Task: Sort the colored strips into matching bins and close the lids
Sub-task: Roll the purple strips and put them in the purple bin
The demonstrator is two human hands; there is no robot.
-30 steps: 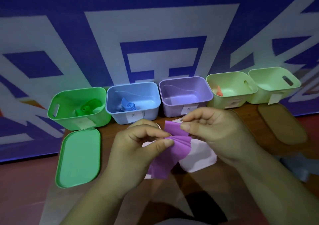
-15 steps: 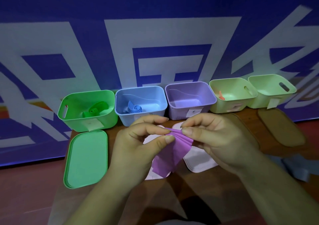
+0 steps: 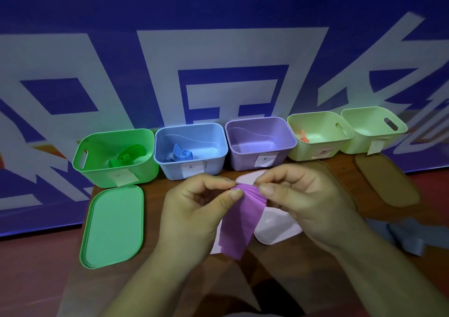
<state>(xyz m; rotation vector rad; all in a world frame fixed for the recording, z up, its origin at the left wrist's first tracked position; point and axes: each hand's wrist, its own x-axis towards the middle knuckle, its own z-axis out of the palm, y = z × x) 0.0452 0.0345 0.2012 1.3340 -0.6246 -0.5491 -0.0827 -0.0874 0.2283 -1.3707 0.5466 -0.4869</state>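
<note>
Purple strip [image 3: 239,222] in mid-air over the table [image 3: 291,280], in front of the purple bin [image 3: 243,161] and clear of its rim. Gathered into pleats along the top edge; hangs loose below, with the lower end in front of a pale pink lid [image 3: 274,226]. Pinched at that pleated edge from both sides. Left hand [image 3: 194,217]: thumb and forefinger closed on the left end of the pleats, other fingers curled. Right hand [image 3: 306,202]: thumb and forefinger closed on the right end.

Just behind, a row of open bins, rims close together, backed against the blue banner [image 3: 218,12]. Green bin [image 3: 97,175] with a coiled green strip [image 3: 126,157]. Blue bin [image 3: 170,168] with a coiled blue strip [image 3: 183,155]. Past the purple bin, two pale green bins [image 3: 315,153], the nearer with an orange strip [image 3: 303,138] by its left wall.

Green lid [image 3: 113,224] flat in front of the green bin, close to the table's left edge. Bare wood between it and the left hand. Brown lid [image 3: 386,183] flat at the far right.
</note>
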